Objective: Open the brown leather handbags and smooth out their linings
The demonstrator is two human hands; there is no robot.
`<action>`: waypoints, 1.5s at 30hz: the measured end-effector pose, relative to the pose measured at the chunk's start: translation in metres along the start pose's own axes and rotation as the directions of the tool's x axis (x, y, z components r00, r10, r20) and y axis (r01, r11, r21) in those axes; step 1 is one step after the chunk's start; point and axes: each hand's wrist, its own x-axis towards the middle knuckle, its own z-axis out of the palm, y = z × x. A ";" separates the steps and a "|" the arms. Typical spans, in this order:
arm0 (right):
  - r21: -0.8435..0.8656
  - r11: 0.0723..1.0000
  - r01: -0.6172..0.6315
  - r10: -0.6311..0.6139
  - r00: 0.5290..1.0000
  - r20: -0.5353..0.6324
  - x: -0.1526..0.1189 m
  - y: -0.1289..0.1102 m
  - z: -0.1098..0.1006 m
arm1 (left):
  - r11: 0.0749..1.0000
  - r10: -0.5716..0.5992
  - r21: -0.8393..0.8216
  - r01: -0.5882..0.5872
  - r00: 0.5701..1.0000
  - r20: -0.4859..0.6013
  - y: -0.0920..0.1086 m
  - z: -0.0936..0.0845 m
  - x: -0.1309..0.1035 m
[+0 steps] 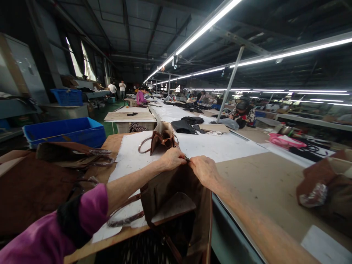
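Note:
A brown handbag (176,185) stands tilted in front of me at the table's near edge, its inside facing me. At its far top edge, my left hand (173,159) is closed in a pinch. Close beside it, my right hand (205,170) grips the same edge, fingers bent over it. A small dark bit shows between the fingertips; I cannot make out what it is. One handle of the bag (126,222), partly in clear wrap, hangs to the left. Just beyond my hands sits a smaller brown bag (158,143) with a looped handle.
More brown bags (41,187) lie piled at the left, before a blue bin (66,132). Another brown bag (320,179) stands on the right. Black pieces (184,126) lie farther along the white-covered table (233,146). A metal post (231,84) rises behind; co-workers sit beyond.

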 end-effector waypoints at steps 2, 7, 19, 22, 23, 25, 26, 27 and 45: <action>0.006 1.000 0.002 -0.002 1.000 0.003 0.000 0.001 0.000 | 0.997 0.001 0.076 0.000 1.000 -0.013 0.004 0.000 -0.001; 0.189 0.979 0.078 -0.085 0.996 0.031 0.004 0.013 -0.001 | 0.976 -0.051 0.207 0.066 0.996 -0.080 0.016 0.003 -0.004; 0.436 0.871 0.225 -0.264 0.964 0.029 0.015 0.019 0.003 | 0.984 -0.046 0.176 0.040 0.998 0.031 0.018 -0.003 -0.010; 0.423 0.881 0.211 -0.249 0.968 0.037 0.020 0.016 0.007 | 0.983 -0.042 0.180 0.046 0.999 -0.027 0.014 -0.002 -0.009; 0.416 0.886 0.206 -0.244 0.969 0.038 0.021 0.015 0.007 | 0.985 -0.038 0.170 0.044 0.999 -0.039 0.013 -0.002 -0.009; 0.396 0.899 0.186 -0.225 0.973 0.053 0.023 0.013 0.007 | 0.990 -0.043 0.131 0.046 0.999 -0.027 0.009 -0.005 -0.010; 0.390 0.904 0.175 -0.215 0.974 0.063 0.022 0.012 0.007 | 0.992 -0.057 0.111 0.058 0.998 -0.008 0.008 -0.007 -0.013; 0.389 0.906 0.167 -0.210 0.975 0.072 0.022 0.011 0.006 | 0.992 -0.079 0.097 0.078 0.997 0.009 0.006 -0.009 -0.016; 0.456 0.875 0.164 -0.206 0.977 0.045 0.018 0.014 0.009 | 0.936 -0.226 0.226 0.270 0.953 -0.203 0.016 -0.023 -0.142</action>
